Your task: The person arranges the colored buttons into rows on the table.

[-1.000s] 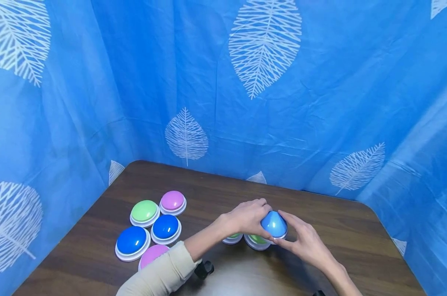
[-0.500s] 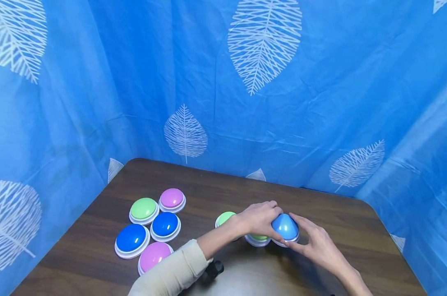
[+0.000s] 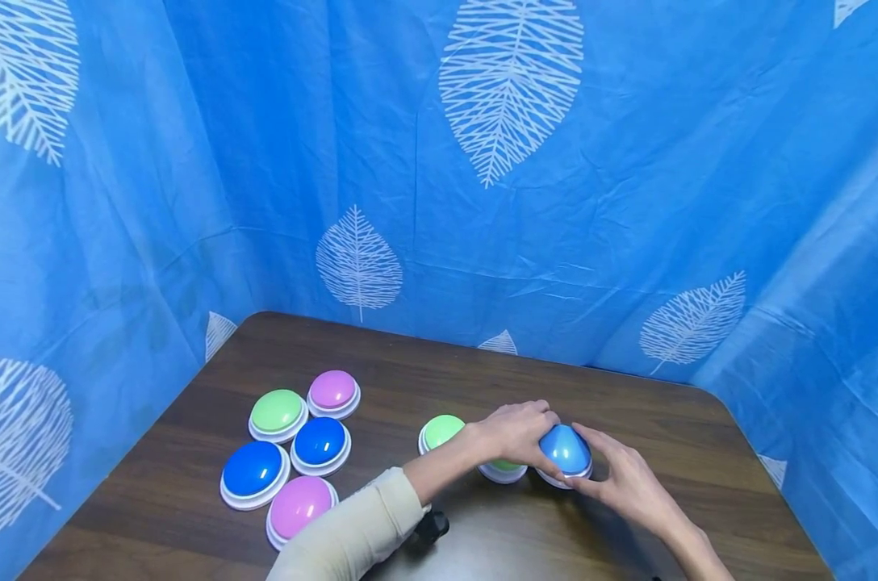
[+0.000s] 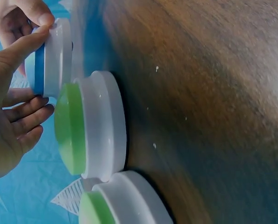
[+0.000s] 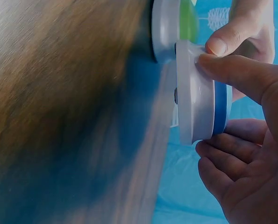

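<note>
A blue dome-topped push button [image 3: 566,449] with a white base is held between both hands at the right of the group. My left hand [image 3: 517,436] grips its left side, the thumb on the white rim in the left wrist view. My right hand [image 3: 624,482] grips the other side, thumb on the white base [image 5: 195,93] and fingers curled under the far edge. The base hangs close over the tabletop, small dark feet showing beneath it. Directly to its left sits a green push button [image 4: 71,128], partly hidden by my left hand in the head view.
Another green push button [image 3: 441,430] stands further left. On the table's left side are a pink one [image 3: 333,390], a green one [image 3: 277,411], two blue ones [image 3: 319,440] and a larger pink one [image 3: 300,507]. A blue leaf-patterned curtain [image 3: 439,202] surrounds the brown table [image 3: 410,355].
Both hands have carried the blue push button to the right, away from over the nearer green one, and lower. The left forearm moved right too, uncovering the other green button and the large pink one.
</note>
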`<state>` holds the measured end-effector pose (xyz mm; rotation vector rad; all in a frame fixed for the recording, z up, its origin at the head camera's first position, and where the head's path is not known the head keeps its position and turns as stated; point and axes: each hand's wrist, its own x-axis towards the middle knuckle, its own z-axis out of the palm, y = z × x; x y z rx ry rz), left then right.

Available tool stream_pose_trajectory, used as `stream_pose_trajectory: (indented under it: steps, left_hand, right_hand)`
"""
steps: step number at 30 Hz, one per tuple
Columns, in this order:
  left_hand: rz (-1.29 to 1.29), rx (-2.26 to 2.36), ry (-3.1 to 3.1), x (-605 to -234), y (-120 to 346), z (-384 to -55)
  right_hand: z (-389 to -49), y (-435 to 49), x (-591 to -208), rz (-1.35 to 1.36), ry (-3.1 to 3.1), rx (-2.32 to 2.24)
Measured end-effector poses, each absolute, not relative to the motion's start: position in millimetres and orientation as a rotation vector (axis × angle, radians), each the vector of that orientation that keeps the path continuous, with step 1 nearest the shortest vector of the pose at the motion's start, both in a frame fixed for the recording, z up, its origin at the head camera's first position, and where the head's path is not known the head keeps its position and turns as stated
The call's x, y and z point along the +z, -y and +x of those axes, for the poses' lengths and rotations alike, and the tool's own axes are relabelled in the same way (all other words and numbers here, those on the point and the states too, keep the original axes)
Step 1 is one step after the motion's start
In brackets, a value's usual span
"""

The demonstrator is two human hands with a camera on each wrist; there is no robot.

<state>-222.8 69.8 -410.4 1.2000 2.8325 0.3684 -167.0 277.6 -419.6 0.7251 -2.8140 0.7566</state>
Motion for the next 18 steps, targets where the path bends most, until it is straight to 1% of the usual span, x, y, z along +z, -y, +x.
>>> stream_pose_trajectory:
  steps: [9,18]
  left_hand:
    - [1.159,0.277,-2.821,-418,-81,-224]
    - [1.147,0.181,-2.836,-420,-87,-224]
  right_hand:
    - [-170,-284,-428,0.632,2.935,0.882]
    - [-175,-285,-433,0.628,2.976,0.898]
